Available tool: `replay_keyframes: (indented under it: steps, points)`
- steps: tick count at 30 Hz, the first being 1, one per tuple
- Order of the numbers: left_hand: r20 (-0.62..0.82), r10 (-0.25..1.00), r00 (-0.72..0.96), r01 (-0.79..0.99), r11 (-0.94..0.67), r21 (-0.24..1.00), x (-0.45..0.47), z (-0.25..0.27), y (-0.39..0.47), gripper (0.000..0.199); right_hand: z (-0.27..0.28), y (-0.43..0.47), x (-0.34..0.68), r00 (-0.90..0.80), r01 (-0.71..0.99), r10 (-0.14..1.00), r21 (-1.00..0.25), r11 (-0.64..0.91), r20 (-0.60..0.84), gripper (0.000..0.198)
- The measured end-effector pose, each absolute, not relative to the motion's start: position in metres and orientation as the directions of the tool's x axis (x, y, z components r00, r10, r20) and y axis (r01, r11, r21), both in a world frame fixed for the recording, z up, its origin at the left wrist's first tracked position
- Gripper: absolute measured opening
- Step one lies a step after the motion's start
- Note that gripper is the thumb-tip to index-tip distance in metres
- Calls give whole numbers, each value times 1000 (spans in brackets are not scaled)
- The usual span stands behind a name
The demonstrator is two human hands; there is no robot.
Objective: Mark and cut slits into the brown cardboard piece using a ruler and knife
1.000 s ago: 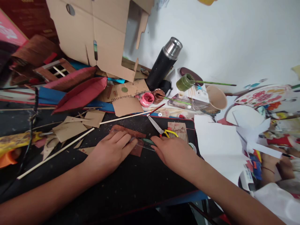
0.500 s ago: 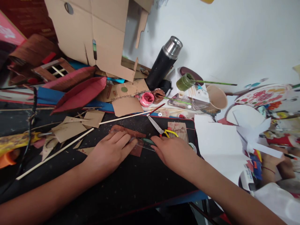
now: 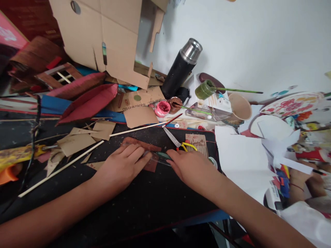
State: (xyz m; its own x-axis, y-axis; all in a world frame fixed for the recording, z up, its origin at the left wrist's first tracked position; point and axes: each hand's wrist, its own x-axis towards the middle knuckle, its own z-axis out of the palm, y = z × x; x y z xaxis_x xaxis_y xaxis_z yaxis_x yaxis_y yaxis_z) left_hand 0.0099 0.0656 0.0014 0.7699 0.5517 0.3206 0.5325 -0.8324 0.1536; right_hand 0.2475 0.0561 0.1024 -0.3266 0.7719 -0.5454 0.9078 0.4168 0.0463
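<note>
On the black mat lies a brown-painted piece of cardboard (image 3: 150, 166), partly covered by my left hand (image 3: 123, 162). The bent fingers of that hand press a clear strip, apparently a ruler (image 3: 162, 162), down across the cardboard. My right hand (image 3: 192, 168) is closed round a slim green craft knife (image 3: 162, 155), whose tip points left toward the left fingers and rests by the cardboard; its blade is too small to make out. Just beyond the right hand lie yellow-handled scissors (image 3: 172, 137) and a corrugated cardboard piece (image 3: 198, 143).
Cardboard scraps (image 3: 76, 144) and a thin wooden stick (image 3: 62, 168) lie to the left. Behind stand an open pink paint pot (image 3: 162, 109), a black flask (image 3: 178, 72) and a green paint jar (image 3: 205, 90). White paper (image 3: 240, 155) is at right, with another person's arm (image 3: 296, 186) beyond.
</note>
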Motion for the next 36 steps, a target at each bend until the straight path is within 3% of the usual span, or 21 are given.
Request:
replay_keyframes:
  steps: [12,20,24,36]
  points:
    - [309,550,776,529,-834,157,10,0,66,36,100,55,247,-334,900,791,76,429,-513,19]
    - [306,546,780,535,-835,126,10,1,66,37,106,56,238,-316,879,764,128,458,-562,16]
    - [309,540,783,535,-838,110,11,2,65,37,113,58,233,-317,870,737,127,477,-597,24]
    - [306,568,764,540,-823,180,11,-1,64,40,112,62,239,-360,850,717,108,516,-596,26]
